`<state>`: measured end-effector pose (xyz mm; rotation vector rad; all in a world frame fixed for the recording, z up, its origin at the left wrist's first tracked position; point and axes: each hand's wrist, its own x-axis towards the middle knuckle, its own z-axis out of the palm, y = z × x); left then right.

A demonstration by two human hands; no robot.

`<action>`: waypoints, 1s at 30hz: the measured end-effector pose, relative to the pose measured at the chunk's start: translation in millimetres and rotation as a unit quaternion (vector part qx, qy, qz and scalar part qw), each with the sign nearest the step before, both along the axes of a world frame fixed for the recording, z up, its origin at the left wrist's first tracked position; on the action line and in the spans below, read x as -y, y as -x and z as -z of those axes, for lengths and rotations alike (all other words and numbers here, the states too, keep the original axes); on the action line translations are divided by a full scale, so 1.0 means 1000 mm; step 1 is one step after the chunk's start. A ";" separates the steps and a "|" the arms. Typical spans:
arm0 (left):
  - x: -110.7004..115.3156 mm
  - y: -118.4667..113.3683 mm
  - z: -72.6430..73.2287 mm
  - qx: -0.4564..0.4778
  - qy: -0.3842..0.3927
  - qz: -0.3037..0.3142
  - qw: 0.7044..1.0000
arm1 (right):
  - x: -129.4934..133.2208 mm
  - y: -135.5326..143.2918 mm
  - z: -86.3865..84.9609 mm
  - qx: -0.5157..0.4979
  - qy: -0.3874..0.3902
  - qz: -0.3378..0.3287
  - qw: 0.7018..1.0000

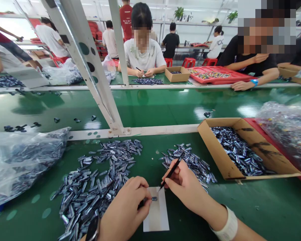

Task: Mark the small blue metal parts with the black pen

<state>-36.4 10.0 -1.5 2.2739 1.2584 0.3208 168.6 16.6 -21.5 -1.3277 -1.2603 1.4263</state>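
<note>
My left hand pinches a small shiny blue-grey plastic piece between thumb and fingertips, over a white card with a beige strip down its middle. In my right hand is a slim black pen-like tool. Its thin tip points down at the card's upper edge, close to the piece but apart from it. To the left of the card spreads a large pile of similar pieces, partly behind my left hand. A smaller pile lies just beyond my right hand.
On the right stands a cardboard box of dark pieces, beside a red tray and a plastic bag. Another filled bag lies left. A white post rises from the rail before a green belt. Co-workers sit across it.
</note>
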 end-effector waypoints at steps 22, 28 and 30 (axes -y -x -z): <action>0.002 0.000 0.000 0.013 0.005 -0.005 1.000 | 0.001 0.003 -0.008 -0.074 0.032 0.001 0.997; 0.001 0.000 -0.001 0.020 0.002 0.004 1.000 | 0.009 0.009 -0.005 -0.051 0.022 -0.049 0.997; 0.001 0.000 -0.001 0.020 0.002 0.002 1.000 | 0.010 0.010 -0.004 -0.051 0.017 -0.045 0.998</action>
